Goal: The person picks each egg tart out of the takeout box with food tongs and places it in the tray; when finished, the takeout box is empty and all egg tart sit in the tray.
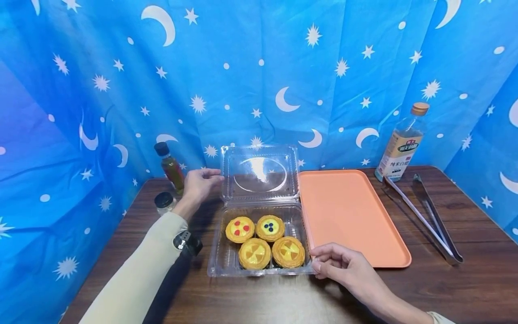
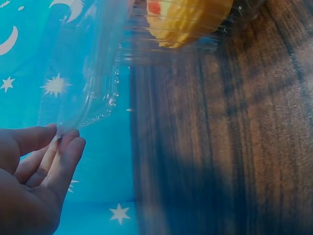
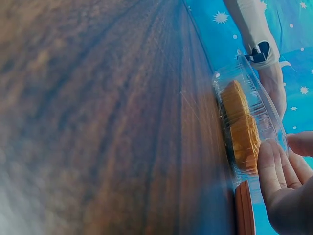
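Note:
A clear plastic hinged food container (image 1: 259, 271) lies on the table with its lid (image 1: 247, 162) raised at the back. Inside sit several egg tarts: one with red toppings (image 1: 240, 229), one with dark blue dots (image 1: 270, 228) and two with a brown wedge pattern, such as the front right tart (image 1: 288, 252). My left hand (image 1: 198, 185) pinches the lid's left edge, thumb and fingers together in the left wrist view. At the front right corner my right hand (image 1: 341, 266) pinches the container's rim between thumb and fingers.
An orange tray (image 1: 344, 216) lies right of the container, touching or nearly touching it. Metal tongs (image 1: 429, 216) and a tall labelled bottle (image 1: 400, 148) stand farther right. Left are a dark-capped oil bottle (image 1: 171, 168) and a black-lidded jar (image 1: 164, 202). A blue curtain (image 1: 251, 67) hangs behind.

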The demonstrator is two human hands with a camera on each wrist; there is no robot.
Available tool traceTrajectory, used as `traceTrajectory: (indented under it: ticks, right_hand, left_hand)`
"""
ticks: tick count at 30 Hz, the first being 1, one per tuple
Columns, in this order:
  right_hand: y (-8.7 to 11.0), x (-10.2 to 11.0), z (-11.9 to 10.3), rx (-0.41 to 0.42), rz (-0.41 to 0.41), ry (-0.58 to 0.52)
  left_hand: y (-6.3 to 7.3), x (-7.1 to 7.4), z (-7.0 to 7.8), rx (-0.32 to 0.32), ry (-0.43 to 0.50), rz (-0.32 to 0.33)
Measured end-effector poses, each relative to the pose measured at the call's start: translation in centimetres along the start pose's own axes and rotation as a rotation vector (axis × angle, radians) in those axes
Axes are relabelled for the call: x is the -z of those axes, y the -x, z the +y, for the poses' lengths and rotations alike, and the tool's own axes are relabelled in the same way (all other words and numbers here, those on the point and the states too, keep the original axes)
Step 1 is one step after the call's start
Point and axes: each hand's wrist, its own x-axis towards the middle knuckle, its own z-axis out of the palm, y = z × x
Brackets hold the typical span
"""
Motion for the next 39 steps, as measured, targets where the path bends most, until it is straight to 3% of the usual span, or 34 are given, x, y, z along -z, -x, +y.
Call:
traceTrajectory:
  ticks: [5,10,39]
  right_hand:
    - [0.1,-0.1,0.0,-0.044,0.019,-0.007]
    - [0.2,-0.2,0.1,-0.025,0.019,-0.011]
    - [-0.2,-0.1,0.0,-0.028,0.021,-0.022]
  left_hand:
    - [0.0,-0.3,-0.7,0.057,0.129,-0.046]
    - [0.0,-0.6,-1.4,0.101,0.224,-0.080]
    - [0.0,-1.6,-3.3,0.149,0.317,-0.069]
